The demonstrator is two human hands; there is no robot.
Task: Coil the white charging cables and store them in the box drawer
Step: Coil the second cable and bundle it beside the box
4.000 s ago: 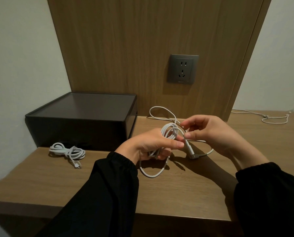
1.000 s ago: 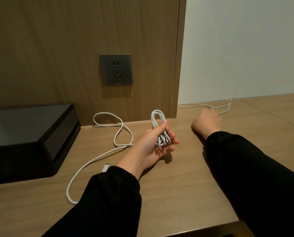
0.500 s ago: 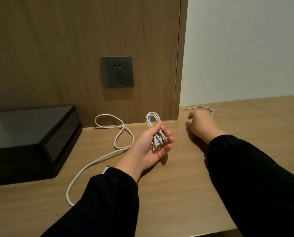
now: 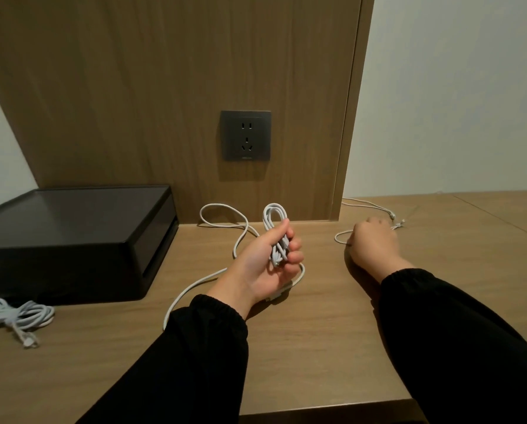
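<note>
My left hand point(image 4: 265, 264) is shut on a coiled white cable point(image 4: 275, 221), palm up, above the middle of the wooden desk point(image 4: 317, 347). A long loose tail of cable point(image 4: 225, 209) trails from it across the desk toward the wall. My right hand point(image 4: 373, 243) is closed over a second white cable point(image 4: 367, 205) that lies at the right near the wall corner. A third cable, coiled point(image 4: 14, 315), lies on the desk in front of the black box point(image 4: 72, 240) at the left. The box's drawer looks shut.
A dark wall socket point(image 4: 245, 135) sits on the wood panel behind the desk. The desk's front edge runs near the bottom of the view. The desk extends to the right past the panel.
My right hand has pulled back toward me, dragging the second cable along the desk. My left hand keeps holding the coil. The view has swung left, showing the coiled cable by the box.
</note>
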